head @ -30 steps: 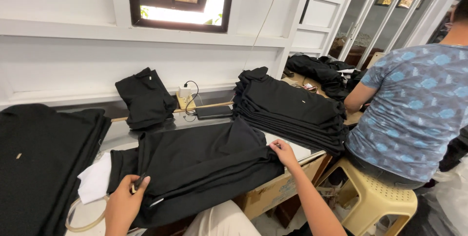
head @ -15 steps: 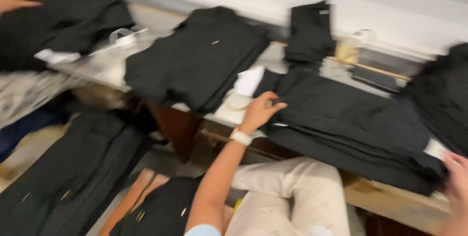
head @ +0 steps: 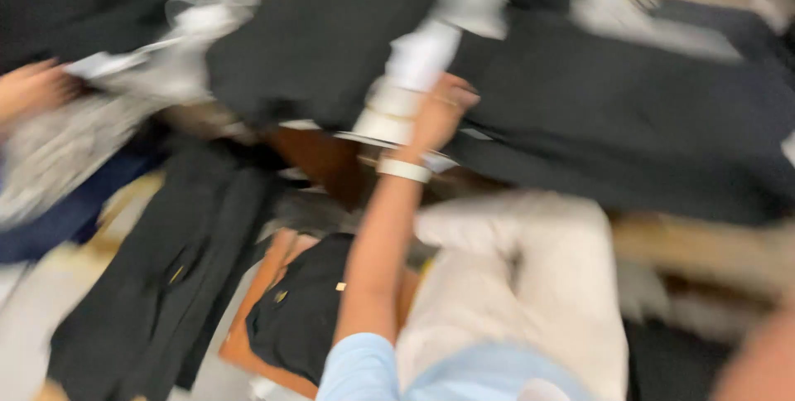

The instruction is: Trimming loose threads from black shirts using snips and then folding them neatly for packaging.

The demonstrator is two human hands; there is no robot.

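The picture is heavily blurred by motion. My left hand [head: 443, 111], with a white band on the wrist, reaches up to the near left edge of a black folded garment [head: 638, 119] on the table. It lies next to a white piece of cloth or paper [head: 422, 57], and its grip cannot be made out. A second black folded garment [head: 331, 36] lies to the left of the hand. A skin-coloured blur at the bottom right corner is my right hand or forearm [head: 754, 359]; it shows no detail. My lap in cream trousers [head: 513, 277] is below.
Another person's hand [head: 29, 90] and patterned clothing [head: 66, 152] are at the left edge. Black garments [head: 166, 268] lie on the floor at lower left. One more black garment [head: 298, 310] rests on a brown board beside my knee. More black clothes fill the table's top left.
My view has swung from right to left and down across the table. My left hand stays at the black garment's left edge. My right hand has slid towards the frame's bottom right corner.
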